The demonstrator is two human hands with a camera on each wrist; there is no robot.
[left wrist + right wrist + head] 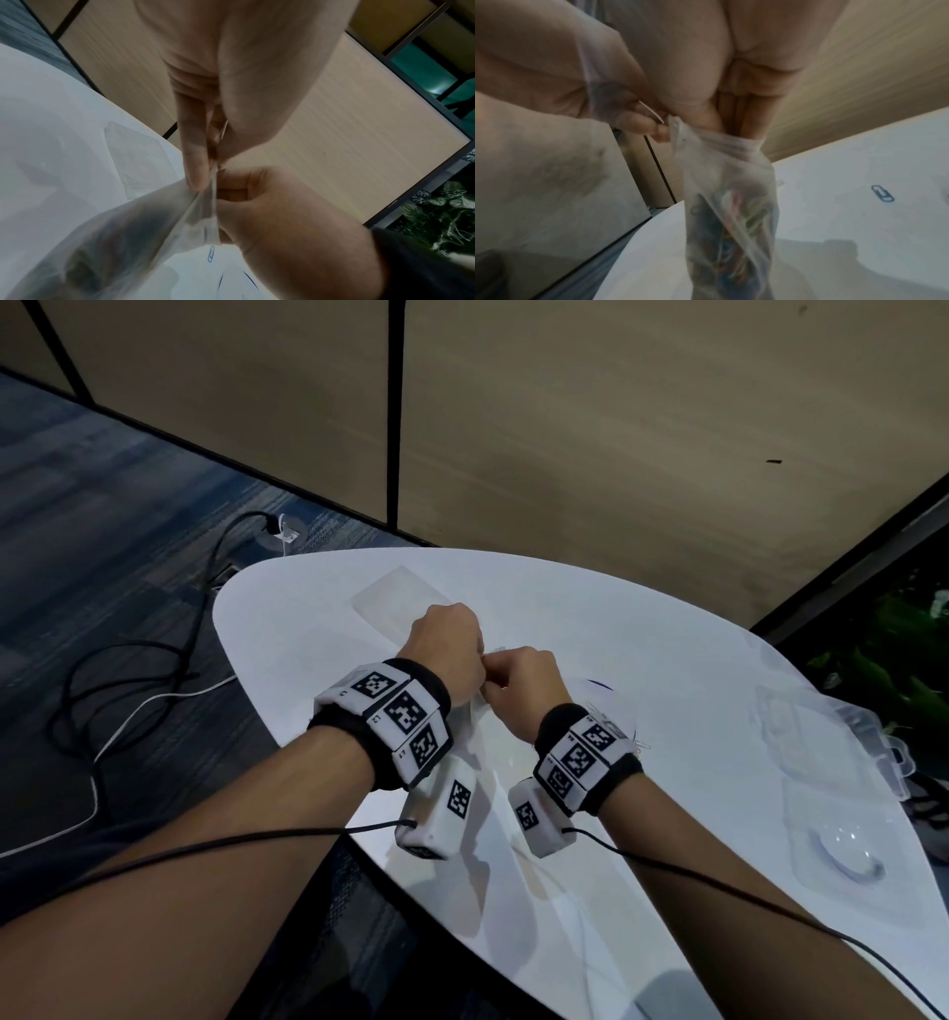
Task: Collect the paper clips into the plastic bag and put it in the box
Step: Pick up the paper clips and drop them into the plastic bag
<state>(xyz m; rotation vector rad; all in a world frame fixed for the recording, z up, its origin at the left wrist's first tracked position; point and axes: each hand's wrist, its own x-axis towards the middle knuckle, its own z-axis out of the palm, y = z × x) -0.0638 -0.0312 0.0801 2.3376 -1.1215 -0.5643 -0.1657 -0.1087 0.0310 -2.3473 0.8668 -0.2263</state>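
Note:
A clear plastic bag hangs above the white table, with several coloured paper clips in its lower part. My left hand pinches one side of the bag's mouth. My right hand grips the other side, and the rim is wrapped round its fingers. One blue paper clip lies loose on the table under the hands. The clear plastic box sits at the right of the table.
A second, flat, empty plastic bag lies on the table beyond my hands. A clear lid rests near the right edge. A few more clips lie beside my right wrist. Cables run over the carpet at left.

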